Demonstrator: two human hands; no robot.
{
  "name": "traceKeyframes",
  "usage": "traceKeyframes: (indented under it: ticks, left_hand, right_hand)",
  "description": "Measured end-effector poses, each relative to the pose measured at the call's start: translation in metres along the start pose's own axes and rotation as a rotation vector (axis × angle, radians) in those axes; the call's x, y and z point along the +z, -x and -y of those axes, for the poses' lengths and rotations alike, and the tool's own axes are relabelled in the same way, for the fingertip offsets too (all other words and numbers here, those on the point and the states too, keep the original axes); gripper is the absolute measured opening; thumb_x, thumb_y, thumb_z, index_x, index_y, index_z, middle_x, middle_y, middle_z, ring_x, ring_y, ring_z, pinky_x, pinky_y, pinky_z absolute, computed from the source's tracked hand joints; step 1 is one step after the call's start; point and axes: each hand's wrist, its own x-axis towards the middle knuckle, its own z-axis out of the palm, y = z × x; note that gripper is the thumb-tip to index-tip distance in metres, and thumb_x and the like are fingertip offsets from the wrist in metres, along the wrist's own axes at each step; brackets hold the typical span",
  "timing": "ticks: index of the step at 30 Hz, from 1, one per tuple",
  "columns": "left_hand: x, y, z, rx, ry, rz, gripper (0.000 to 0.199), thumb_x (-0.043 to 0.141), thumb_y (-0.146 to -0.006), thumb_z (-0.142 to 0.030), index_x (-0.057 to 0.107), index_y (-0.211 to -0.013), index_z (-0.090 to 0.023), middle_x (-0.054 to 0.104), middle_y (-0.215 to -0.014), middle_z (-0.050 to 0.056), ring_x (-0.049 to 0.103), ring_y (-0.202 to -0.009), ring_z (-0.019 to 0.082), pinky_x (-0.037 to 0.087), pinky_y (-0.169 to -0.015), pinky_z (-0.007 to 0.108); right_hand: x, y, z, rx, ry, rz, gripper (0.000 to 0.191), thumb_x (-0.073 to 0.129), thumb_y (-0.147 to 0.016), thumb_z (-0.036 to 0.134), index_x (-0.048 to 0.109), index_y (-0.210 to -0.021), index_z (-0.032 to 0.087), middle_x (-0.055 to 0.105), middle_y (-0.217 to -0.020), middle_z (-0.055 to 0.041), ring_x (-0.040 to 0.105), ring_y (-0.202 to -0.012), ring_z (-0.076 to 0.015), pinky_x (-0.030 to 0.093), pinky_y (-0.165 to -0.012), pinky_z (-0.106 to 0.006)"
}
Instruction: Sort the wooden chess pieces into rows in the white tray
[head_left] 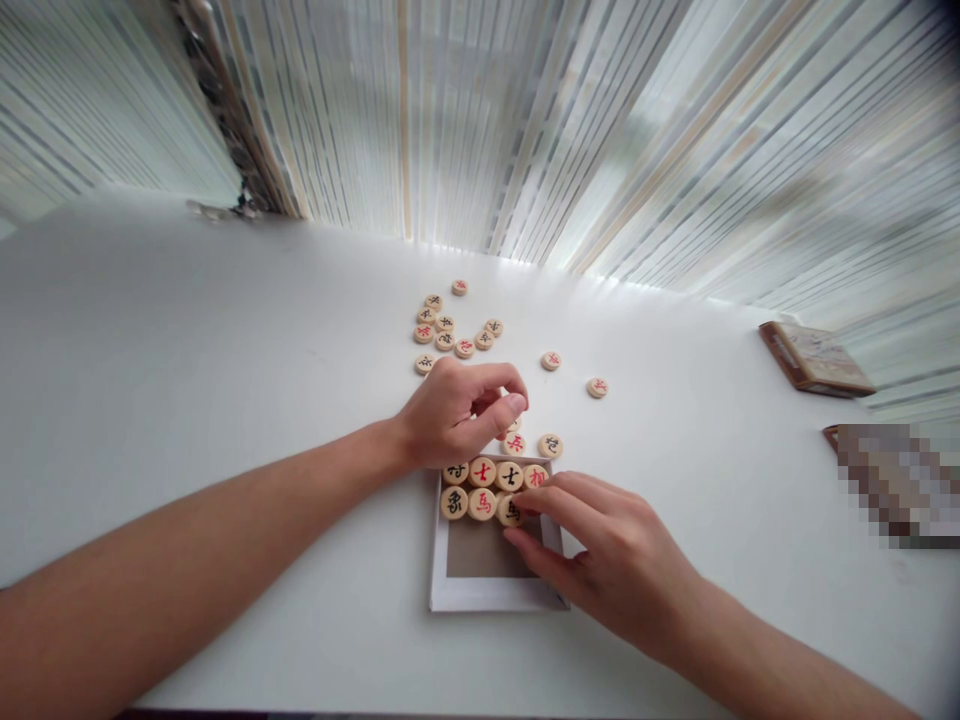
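A shallow white box (497, 594) with a brownish bottom lies before me. Two rows of round wooden Chinese chess pieces fill its far part, among them a red-marked piece (482, 504) and a black-marked one (454, 503). My right hand (600, 545) reaches in from the right, thumb and fingers closed around a black-marked Chinese chess piece (512, 511) at the end of the nearer row. Above the box's far edge, my left hand (465, 408) is curled, its thumb and fingers drawn together; what they hold, if anything, is hidden. A red-marked piece (514, 444) lies just below those fingers.
Loose pieces lie on the white table (300, 350) beyond the box, including a black-marked one (550, 445) at its far right corner and a red-marked one (598, 387). A brown-edged box (816, 358) sits far right. Strip curtains (465, 120) hang behind the table.
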Motion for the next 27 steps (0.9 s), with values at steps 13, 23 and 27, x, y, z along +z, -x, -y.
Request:
traceKeyframes:
  ticks: [13, 23, 27]
  left_hand:
    - [-0.0011, -0.0012, -0.0055, -0.010, -0.008, 0.006, 0.019, 0.056, -0.092, -0.023, 0.071, -0.083, -0.015, 0.071, -0.053, 0.000, 0.057, -0.040, 0.011, 0.040, -0.043, 0.022]
    - [-0.0008, -0.0011, -0.0042, -0.013, 0.011, 0.014, 0.020, 0.055, -0.092, -0.022, 0.071, -0.084, -0.014, 0.071, -0.053, 0.002, 0.062, -0.041, 0.014, 0.041, -0.042, 0.022]
    - [-0.0007, -0.0007, -0.0038, -0.023, 0.010, 0.007, 0.020, 0.055, -0.093, -0.022, 0.071, -0.084, -0.014, 0.071, -0.054, 0.002, 0.063, -0.042, 0.014, 0.041, -0.041, 0.022]
  right_hand:
    - [0.0018, -0.0006, -0.0002, -0.029, 0.020, -0.032, 0.005, 0.066, -0.101, 0.015, 0.069, -0.098, 0.017, 0.070, -0.080, -0.0033, 0.062, -0.064, -0.0181, 0.047, -0.060, -0.030]
    - [-0.0006, -0.0001, 0.0001, -0.047, 0.028, -0.033, 0.005, 0.066, -0.102, 0.019, 0.070, -0.101, 0.016, 0.069, -0.078, -0.0034, 0.061, -0.062, -0.0180, 0.047, -0.059, -0.030]
    - [-0.0068, -0.0018, -0.0030, -0.038, -0.006, -0.079, 0.004, 0.070, -0.099, 0.019, 0.072, -0.098, 0.016, 0.071, -0.078, -0.0043, 0.064, -0.063, -0.0165, 0.048, -0.059, -0.028]
